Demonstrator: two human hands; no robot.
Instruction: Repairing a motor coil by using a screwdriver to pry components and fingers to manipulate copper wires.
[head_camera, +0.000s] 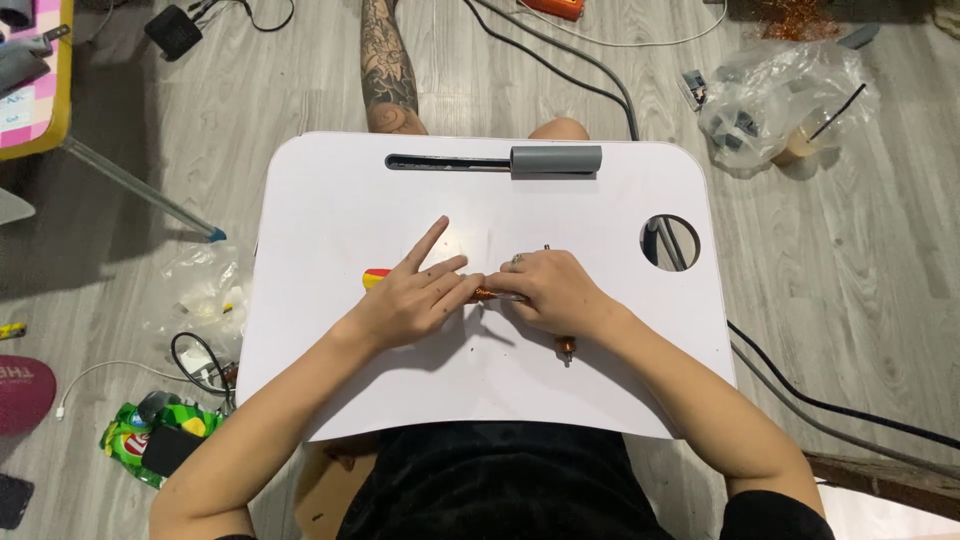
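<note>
With the left hand (415, 300) pinning and the right hand (555, 292) gripping the copper-wound rod (487, 293), winding on the white lap table (330, 200) appears partly complete.

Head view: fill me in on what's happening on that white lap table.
A person sits at a white lap table. Both hands meet at its middle over a small copper-coloured piece. The left hand lies over a red and yellow tool; the right hand pinches the piece. What it is exactly cannot be told.

Copper-wound piece (487, 293) mostly under fingers (452, 290)
</note>
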